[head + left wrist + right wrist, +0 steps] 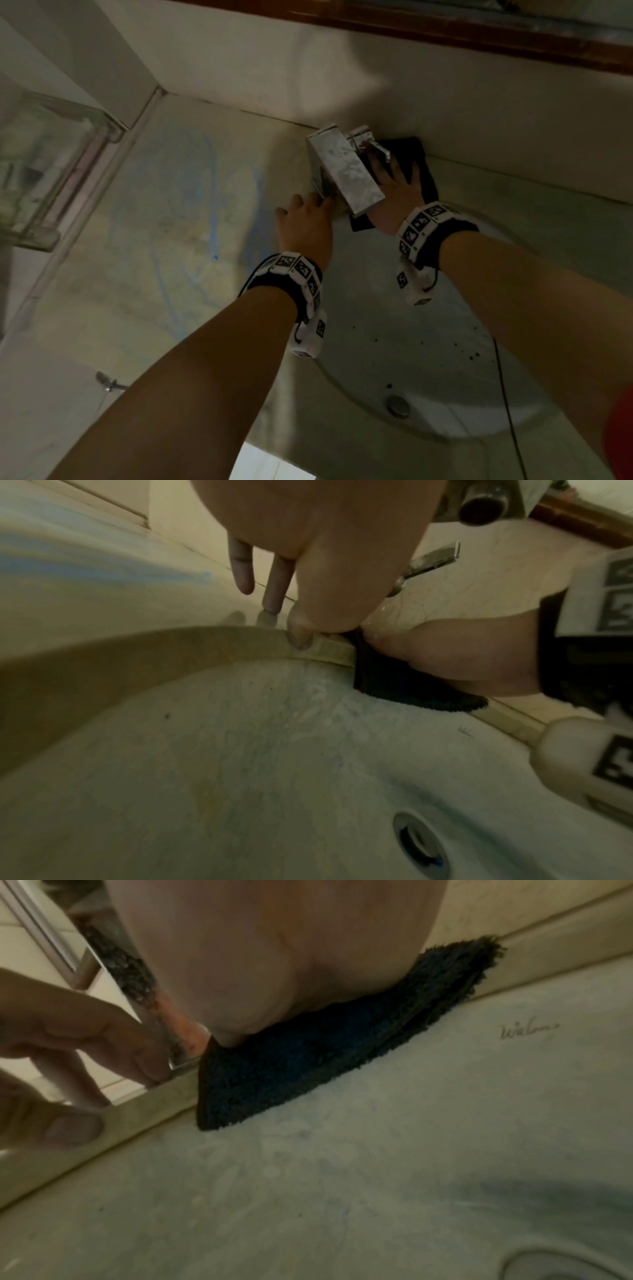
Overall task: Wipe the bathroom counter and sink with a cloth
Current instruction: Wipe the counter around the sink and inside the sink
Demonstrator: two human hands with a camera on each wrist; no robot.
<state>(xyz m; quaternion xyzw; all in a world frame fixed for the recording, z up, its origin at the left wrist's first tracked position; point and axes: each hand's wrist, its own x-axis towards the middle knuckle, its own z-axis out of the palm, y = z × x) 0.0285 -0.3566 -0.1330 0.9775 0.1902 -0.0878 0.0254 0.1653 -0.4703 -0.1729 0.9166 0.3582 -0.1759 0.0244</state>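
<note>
A dark cloth lies on the counter's back strip behind and to the right of the square chrome faucet; one corner hangs over the sink rim. My right hand presses flat on the cloth with fingers spread, its fingertips hidden under the faucet lever. My left hand rests left of the faucet base, fingers straight on the beige counter, thumb on the rim. The white sink basin with its drain lies below both hands.
Blue streaks mark the counter to the left. A glass shelf juts out at the left wall. A wooden frame runs above the backsplash. A thin black cable hangs over the basin's right side. Dark specks dot the basin.
</note>
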